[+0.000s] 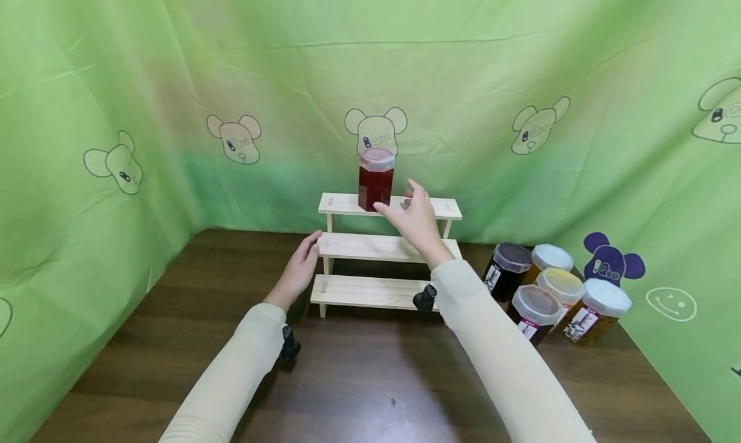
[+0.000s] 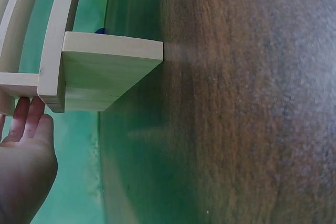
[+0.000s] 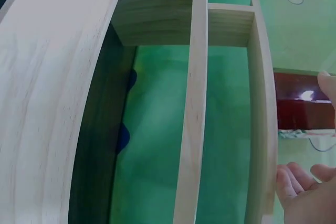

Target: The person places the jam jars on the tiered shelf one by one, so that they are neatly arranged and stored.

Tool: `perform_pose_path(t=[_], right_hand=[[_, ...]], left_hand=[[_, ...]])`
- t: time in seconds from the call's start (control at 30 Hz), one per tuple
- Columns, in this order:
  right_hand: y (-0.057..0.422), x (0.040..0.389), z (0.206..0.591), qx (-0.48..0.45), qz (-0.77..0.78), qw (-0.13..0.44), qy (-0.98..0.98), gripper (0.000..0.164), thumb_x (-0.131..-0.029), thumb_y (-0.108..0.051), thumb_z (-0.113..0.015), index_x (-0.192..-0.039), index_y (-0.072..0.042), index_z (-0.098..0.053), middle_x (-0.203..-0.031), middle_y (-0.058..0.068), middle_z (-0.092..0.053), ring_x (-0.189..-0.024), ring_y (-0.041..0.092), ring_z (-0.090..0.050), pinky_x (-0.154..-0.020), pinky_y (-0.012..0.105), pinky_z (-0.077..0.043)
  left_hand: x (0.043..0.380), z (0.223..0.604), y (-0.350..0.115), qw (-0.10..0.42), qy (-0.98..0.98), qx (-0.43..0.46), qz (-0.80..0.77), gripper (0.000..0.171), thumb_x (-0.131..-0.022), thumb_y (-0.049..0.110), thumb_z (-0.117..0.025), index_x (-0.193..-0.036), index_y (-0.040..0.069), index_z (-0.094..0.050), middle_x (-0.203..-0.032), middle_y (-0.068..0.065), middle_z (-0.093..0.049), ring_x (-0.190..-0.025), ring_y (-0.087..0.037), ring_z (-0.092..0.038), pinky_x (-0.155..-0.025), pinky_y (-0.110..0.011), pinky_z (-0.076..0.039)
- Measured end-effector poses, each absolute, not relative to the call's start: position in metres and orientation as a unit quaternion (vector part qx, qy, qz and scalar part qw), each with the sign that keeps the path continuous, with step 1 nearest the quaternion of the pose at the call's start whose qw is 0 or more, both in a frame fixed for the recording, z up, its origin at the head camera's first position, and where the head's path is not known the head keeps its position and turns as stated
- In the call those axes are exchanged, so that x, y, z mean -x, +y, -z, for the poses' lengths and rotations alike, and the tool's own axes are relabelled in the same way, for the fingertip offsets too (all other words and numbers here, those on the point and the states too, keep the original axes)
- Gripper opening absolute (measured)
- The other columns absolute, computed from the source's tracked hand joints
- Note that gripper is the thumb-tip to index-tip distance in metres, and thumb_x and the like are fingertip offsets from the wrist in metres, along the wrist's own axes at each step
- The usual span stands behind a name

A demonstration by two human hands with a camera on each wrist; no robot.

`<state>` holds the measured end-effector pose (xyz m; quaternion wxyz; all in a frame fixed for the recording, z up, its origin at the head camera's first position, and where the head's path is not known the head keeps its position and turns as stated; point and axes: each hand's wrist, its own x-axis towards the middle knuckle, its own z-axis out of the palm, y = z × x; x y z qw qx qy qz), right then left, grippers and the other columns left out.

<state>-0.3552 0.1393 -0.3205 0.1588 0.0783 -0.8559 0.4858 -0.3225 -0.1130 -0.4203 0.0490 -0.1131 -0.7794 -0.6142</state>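
1. Shows a dark-red jar (image 1: 376,189) upright, lid uppermost, on the top shelf (image 1: 341,203) of a three-step wooden stand (image 1: 370,289), near the middle of its length, perhaps for balance.
2. Holds the right hand (image 1: 413,224) just beside the jar's right side, fingers spread wide with nothing gripped, thumb by the jar's lower part; cannot tell contact from a narrow gap there.
3. Suggests, by that spread, care to leave room around the jar rather than knock it.
4. Rests the left hand (image 1: 298,272) against the left end of the middle shelf (image 1: 370,247), fingers fairly straight and close together, probably to brace the stand against sliding on the counter (image 1: 347,385).
5. Has five lidded jars (image 1: 560,285) clustered on the counter right of the stand, likely for easy reach.
6. Faces the steps forward, lowest nearest, probably for access to every level.
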Motion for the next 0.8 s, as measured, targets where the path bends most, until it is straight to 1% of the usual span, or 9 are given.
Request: perform_pose_path(t=[0.1, 0.17, 0.23, 0.37, 0.53, 0.73, 0.8], right_hand=[[0.148, 0.350, 0.319, -0.080, -0.483, 0.156, -0.858, 0.104, -0.083, -0.052, -0.079, -0.157, -0.005, -0.024, -0.147, 0.020, -0.043, -0.132, 0.033, -0.046, -0.107, 0.047, -0.042], [0.153, 0.346, 0.318, -0.078, -0.479, 0.156, -0.860, 0.104, -0.083, -0.053, -0.079, -0.157, -0.005, -0.025, -0.146, 0.019, -0.044, -0.132, 0.032, -0.046, -0.107, 0.047, -0.042], [0.159, 0.342, 0.318, -0.079, -0.471, 0.156, -0.864, 0.103, -0.083, -0.052, -0.078, -0.157, -0.005, -0.025, -0.146, 0.019, -0.044, -0.132, 0.032, -0.045, -0.107, 0.048, -0.042], [0.170, 0.332, 0.319, -0.087, -0.453, 0.150, -0.875, 0.100, -0.085, -0.052, -0.076, -0.157, -0.004, -0.025, -0.146, 0.020, -0.044, -0.132, 0.034, -0.046, -0.107, 0.050, -0.042], [0.183, 0.320, 0.319, -0.101, -0.423, 0.143, -0.889, 0.099, -0.086, -0.053, -0.075, -0.156, -0.002, -0.026, -0.144, 0.021, -0.045, -0.131, 0.036, -0.047, -0.106, 0.051, -0.042], [0.203, 0.302, 0.322, -0.102, -0.384, 0.137, -0.908, 0.100, -0.086, -0.056, -0.074, -0.155, -0.002, -0.028, -0.140, 0.021, -0.046, -0.129, 0.036, -0.048, -0.105, 0.054, -0.041], [0.211, 0.295, 0.323, -0.103, -0.377, 0.134, -0.911, 0.100, -0.086, -0.057, -0.073, -0.156, -0.001, -0.027, -0.141, 0.022, -0.045, -0.129, 0.037, -0.047, -0.104, 0.055, -0.041]], left_hand=[[0.323, 0.418, -0.112, 0.045, -0.782, 0.109, 0.612, 0.047, -0.111, 0.014, -0.034, -0.156, 0.001, -0.030, -0.159, -0.022, -0.028, -0.147, -0.035, -0.025, -0.119, -0.050, -0.021], [0.323, 0.418, -0.112, 0.044, -0.782, 0.107, 0.613, 0.047, -0.111, 0.013, -0.034, -0.156, 0.000, -0.030, -0.159, -0.022, -0.028, -0.147, -0.035, -0.025, -0.119, -0.050, -0.021], [0.323, 0.419, -0.112, 0.046, -0.780, 0.109, 0.614, 0.047, -0.111, 0.014, -0.034, -0.156, 0.001, -0.031, -0.159, -0.021, -0.029, -0.146, -0.035, -0.026, -0.119, -0.049, -0.022], [0.324, 0.421, -0.112, 0.053, -0.777, 0.114, 0.617, 0.047, -0.111, 0.019, -0.036, -0.156, 0.007, -0.033, -0.159, -0.017, -0.032, -0.146, -0.030, -0.029, -0.119, -0.047, -0.024], [0.325, 0.424, -0.113, 0.059, -0.776, 0.113, 0.617, 0.047, -0.111, 0.021, -0.037, -0.156, 0.009, -0.034, -0.159, -0.014, -0.034, -0.145, -0.028, -0.031, -0.118, -0.046, -0.025], [0.325, 0.422, -0.113, 0.053, -0.775, 0.113, 0.620, 0.048, -0.111, 0.019, -0.036, -0.157, 0.005, -0.032, -0.159, -0.018, -0.032, -0.146, -0.031, -0.029, -0.119, -0.047, -0.024], [0.316, 0.412, -0.111, 0.048, -0.779, 0.112, 0.615, 0.047, -0.111, 0.016, -0.035, -0.156, 0.002, -0.031, -0.159, -0.021, -0.031, -0.146, -0.033, -0.028, -0.118, -0.048, -0.024]])
